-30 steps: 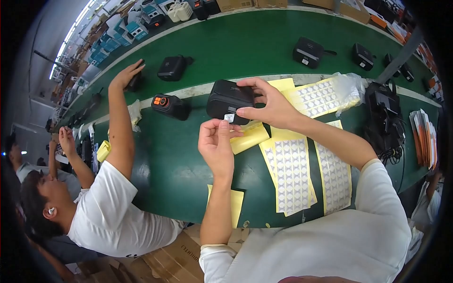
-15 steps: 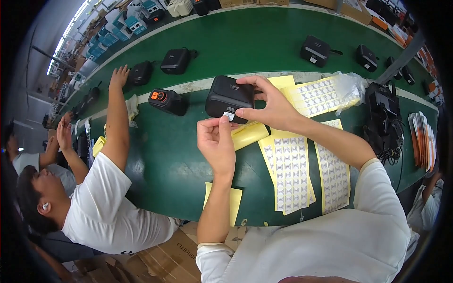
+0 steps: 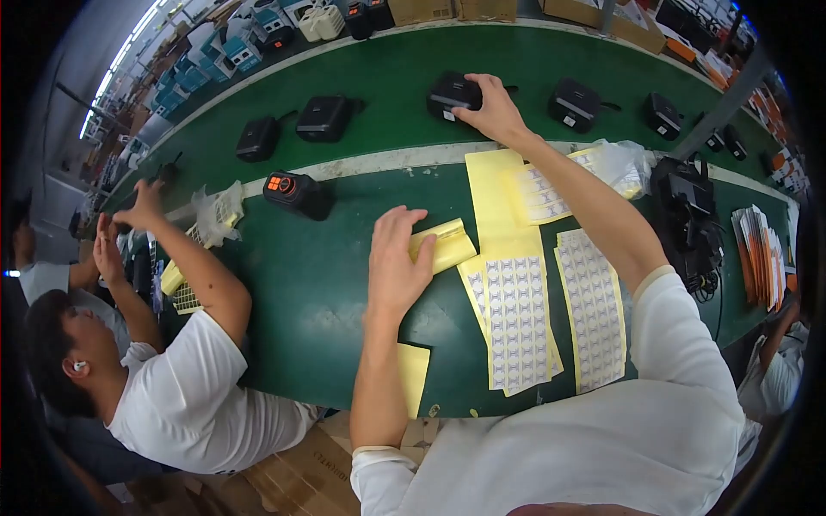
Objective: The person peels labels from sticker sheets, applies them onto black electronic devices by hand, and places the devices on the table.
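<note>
My right hand point(image 3: 494, 110) reaches out to the far green belt and grips a black case point(image 3: 449, 93) by its right side. A small white label shows on the case's near face. My left hand point(image 3: 399, 267) hovers over the green table with its fingers stretched and holds nothing. Beside its thumb lies a rolled yellow sheet point(image 3: 449, 246); whether they touch I cannot tell. Right of the roll are label sheets point(image 3: 518, 322) with rows of printed stickers on yellow backing. A black device with orange buttons point(image 3: 297, 195) stands on the table to the left.
More black cases point(image 3: 324, 119) sit along the belt point(image 3: 387, 64) on both sides. A black bundle with cables point(image 3: 684, 206) and a stack of orange-edged papers point(image 3: 757, 258) lie at right. A co-worker point(image 3: 185, 378) in a white shirt works at left. A metal post point(image 3: 727, 103) rises at right.
My right hand has carried the black case away from me onto the belt. My left hand has come off the case's label and opened. The co-worker's raised arm has drawn back.
</note>
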Demonstrator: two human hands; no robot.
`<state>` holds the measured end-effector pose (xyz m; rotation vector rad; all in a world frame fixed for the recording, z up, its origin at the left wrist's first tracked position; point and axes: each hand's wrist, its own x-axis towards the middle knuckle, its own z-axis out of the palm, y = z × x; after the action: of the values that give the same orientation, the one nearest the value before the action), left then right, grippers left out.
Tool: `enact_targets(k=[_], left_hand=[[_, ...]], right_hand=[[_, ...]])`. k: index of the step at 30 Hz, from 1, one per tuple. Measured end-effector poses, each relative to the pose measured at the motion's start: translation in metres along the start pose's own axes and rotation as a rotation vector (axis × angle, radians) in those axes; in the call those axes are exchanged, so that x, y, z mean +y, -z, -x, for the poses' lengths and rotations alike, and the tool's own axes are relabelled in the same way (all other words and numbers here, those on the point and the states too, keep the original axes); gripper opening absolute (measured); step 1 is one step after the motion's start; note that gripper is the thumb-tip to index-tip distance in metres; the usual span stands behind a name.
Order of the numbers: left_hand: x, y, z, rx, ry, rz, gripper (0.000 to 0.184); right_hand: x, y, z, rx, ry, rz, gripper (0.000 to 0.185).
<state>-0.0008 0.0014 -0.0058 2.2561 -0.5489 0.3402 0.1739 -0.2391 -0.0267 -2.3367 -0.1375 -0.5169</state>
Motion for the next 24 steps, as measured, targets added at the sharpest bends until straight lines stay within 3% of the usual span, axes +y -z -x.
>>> enact_targets(k=[2, 4, 5, 7, 9, 12, 17, 18, 20, 24], left_hand=[[0.001, -0.002, 0.002, -0.023, -0.005, -0.051, 0.031], [0.0, -0.005, 0.002, -0.025, -0.025, -0.104, 0.03], [-0.003, -0.006, 0.002, -0.023, -0.019, -0.105, 0.03], [-0.008, -0.006, 0.002, -0.036, -0.009, -0.055, 0.02], [-0.008, -0.005, 0.002, 0.011, 0.059, -0.022, 0.016], [-0.006, -0.003, 0.002, 0.075, 0.167, 0.051, 0.01], [-0.014, -0.005, 0.003, 0.053, 0.142, 0.047, 0.012], [-0.011, -0.006, 0.002, 0.04, 0.139, 0.051, 0.012], [0.0, -0.009, 0.0, 0.13, 0.342, 0.144, 0.015], [-0.001, -0.015, 0.004, 0.223, 0.266, 0.146, 0.014]], right_hand=[[0.013, -0.007, -0.001, 0.014, 0.024, 0.068, 0.071], [0.002, -0.01, 0.015, 0.226, 0.211, 0.3, 0.067], [-0.004, -0.009, 0.025, 0.221, 0.214, 0.298, 0.067], [-0.035, 0.006, 0.051, -0.043, 0.417, -0.153, 0.06], [-0.074, 0.024, 0.08, -0.495, 0.183, -0.494, 0.046], [-0.081, 0.016, 0.102, -0.674, 0.148, -0.715, 0.032], [-0.067, -0.002, 0.114, -0.694, -0.003, -0.709, 0.018], [-0.065, -0.003, 0.115, -0.682, 0.004, -0.722, 0.018], [-0.061, -0.004, 0.117, -0.65, -0.008, -0.726, 0.019], [-0.059, -0.007, 0.121, -0.554, 0.125, -0.67, 0.024]])
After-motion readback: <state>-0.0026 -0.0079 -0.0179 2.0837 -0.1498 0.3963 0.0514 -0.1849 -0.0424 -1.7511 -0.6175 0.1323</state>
